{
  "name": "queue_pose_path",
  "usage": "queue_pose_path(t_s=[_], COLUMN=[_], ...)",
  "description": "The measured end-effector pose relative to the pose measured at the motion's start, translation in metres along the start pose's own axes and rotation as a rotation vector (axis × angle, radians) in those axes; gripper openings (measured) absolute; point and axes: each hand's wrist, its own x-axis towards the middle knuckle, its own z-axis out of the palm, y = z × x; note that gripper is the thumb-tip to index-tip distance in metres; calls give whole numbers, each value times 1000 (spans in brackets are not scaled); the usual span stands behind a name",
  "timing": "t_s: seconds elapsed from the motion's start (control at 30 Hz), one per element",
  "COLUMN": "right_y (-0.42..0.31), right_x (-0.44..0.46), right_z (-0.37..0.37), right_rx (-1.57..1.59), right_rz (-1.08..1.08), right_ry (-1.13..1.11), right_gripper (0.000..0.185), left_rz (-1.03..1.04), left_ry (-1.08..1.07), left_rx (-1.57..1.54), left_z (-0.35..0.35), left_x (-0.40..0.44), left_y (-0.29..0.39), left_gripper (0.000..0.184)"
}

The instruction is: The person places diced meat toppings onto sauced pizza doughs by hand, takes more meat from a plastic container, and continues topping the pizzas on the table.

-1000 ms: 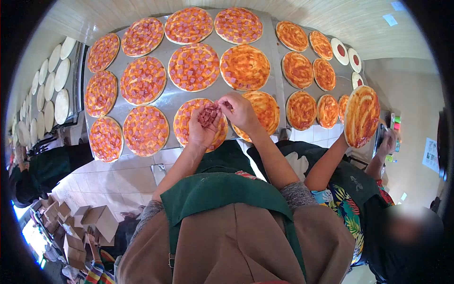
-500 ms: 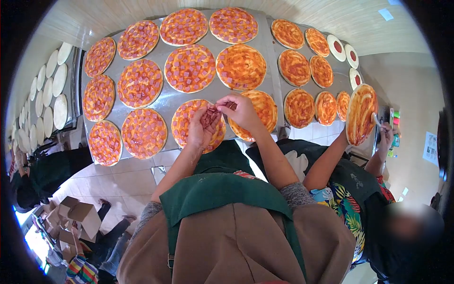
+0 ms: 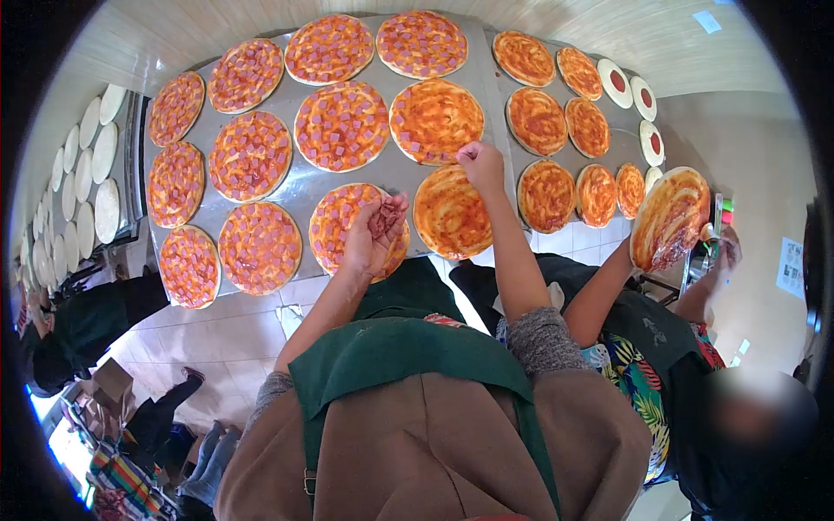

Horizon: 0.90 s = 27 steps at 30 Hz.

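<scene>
My left hand [image 3: 367, 243] is cupped palm up, with a small heap of diced ham [image 3: 387, 217] in it. Beneath it lies a pizza [image 3: 330, 230] topped with sauce and ham cubes, partly covered by the hand. At the lower right rim of a sauced pizza [image 3: 437, 115] is my right hand [image 3: 483, 167], fingertips pinched together; what they hold is hidden. A few ham cubes lie along that pizza's lower edge. Under my right wrist, another pizza [image 3: 452, 217] shows only sauce.
Several ham-topped pizzas [image 3: 259, 239] cover the left of the metal table [image 3: 287, 187]. Sauced pizzas [image 3: 540, 195] stand to the right. A co-worker's hand [image 3: 728, 252] works a utensil at a raised pizza [image 3: 671, 217]. Plain bases [image 3: 106, 208] lie on a far-left table.
My right hand has moved from my left palm rightward and up to the sauced pizza. My left hand stays nearly in place. The co-worker's raised pizza has tilted and their utensil has shifted.
</scene>
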Motion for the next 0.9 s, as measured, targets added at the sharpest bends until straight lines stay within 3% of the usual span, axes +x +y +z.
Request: queue_pose_path(t_s=[0.17, 0.27, 0.37, 0.47, 0.57, 0.67, 0.9], right_y=[3, -5, 27, 15, 18, 12, 2], right_x=[1, 0, 9, 10, 16, 19, 19], right_z=[-1, -19, -17, -26, -23, -22, -26], right_rx=[39, 525, 766, 634, 231, 60, -63], right_rz=[28, 244, 209, 220, 85, 63, 107], right_ry=[87, 81, 31, 23, 42, 72, 83], right_gripper=[16, 16, 17, 16, 15, 14, 15], left_rz=[-3, 5, 7, -7, -30, -55, -60], left_ry=[31, 26, 33, 30, 18, 27, 39], left_rx=[0, 15, 39, 48, 45, 39, 39], left_z=[0, -4, -4, 0, 2, 2, -1], left_x=[0, 2, 5, 6, 9, 12, 18], left_y=[-1, -2, -7, -10, -13, -15, -17], left_gripper=[26, 26, 25, 25, 25, 25, 26])
